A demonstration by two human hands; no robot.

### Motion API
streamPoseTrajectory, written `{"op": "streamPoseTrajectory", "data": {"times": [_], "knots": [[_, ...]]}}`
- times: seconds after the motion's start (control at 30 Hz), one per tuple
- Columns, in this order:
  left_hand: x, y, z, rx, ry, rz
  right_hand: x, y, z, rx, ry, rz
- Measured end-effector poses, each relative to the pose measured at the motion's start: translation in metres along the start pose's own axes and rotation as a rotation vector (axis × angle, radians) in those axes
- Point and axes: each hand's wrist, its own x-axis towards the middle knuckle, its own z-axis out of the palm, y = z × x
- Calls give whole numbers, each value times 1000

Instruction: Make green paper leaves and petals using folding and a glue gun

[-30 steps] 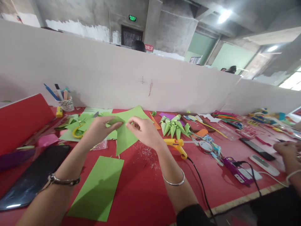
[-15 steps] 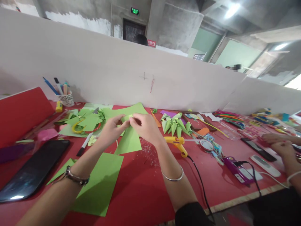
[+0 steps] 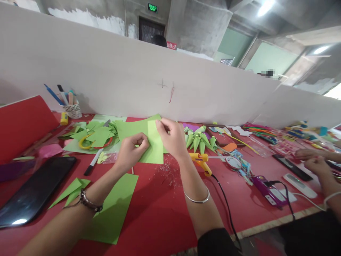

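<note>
Between my hands stands a light green sheet of paper (image 3: 155,144), held up over the red table. My left hand (image 3: 133,147) is closed, its fingertips pinching the sheet's left edge. My right hand (image 3: 172,137) pinches the upper right part between thumb and fingers. Behind it lies a larger green sheet (image 3: 130,128). Another green sheet (image 3: 113,209) rests flat on the table beneath my left forearm, with a folded green piece (image 3: 70,190) beside it. To the right of my right hand is a cluster of small green paper cones (image 3: 198,140).
A yellow glue gun (image 3: 201,161) with a black cord lies right of my right forearm. Green scraps (image 3: 98,133), a marker (image 3: 93,162) and a black phone (image 3: 37,188) are on the left. A purple power strip (image 3: 269,192) and another person's hands (image 3: 317,161) are at right.
My right hand has moved up and slightly right, and my left hand a little right and down. The paper between them now shows a broader, flatter face.
</note>
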Motion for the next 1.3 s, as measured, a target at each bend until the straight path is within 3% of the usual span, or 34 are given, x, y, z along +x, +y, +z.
{"op": "streamPoseTrajectory", "data": {"times": [0.23, 0.47, 0.6, 0.67, 0.73, 0.83, 0.97, 1.13, 1.3], "knots": [[9, -18, -15, 216, -96, 189, 0, 0, -17, -105, 228, 17], [24, -55, -37, 266, -116, 114, -2, -6, -9, -189, 260, -52], [26, -67, -37, -131, -353, -116, -3, -8, -10, -154, 211, -111], [27, -66, -36, -417, -497, -226, -4, -10, -10, -121, 132, -181], [28, -61, -37, -640, -562, -306, -4, -10, -9, -95, 23, -262], [29, -51, -47, -832, -475, -347, -3, -10, -8, -70, -168, -348], [29, -44, -64, -832, -372, -317, -3, -5, -5, -104, -315, -388], [26, -44, -74, -628, -245, -334, -1, 3, -1, -268, -386, -377], [25, -31, -62, -371, -245, -361, -3, -2, 4, -251, -432, -342]]}}
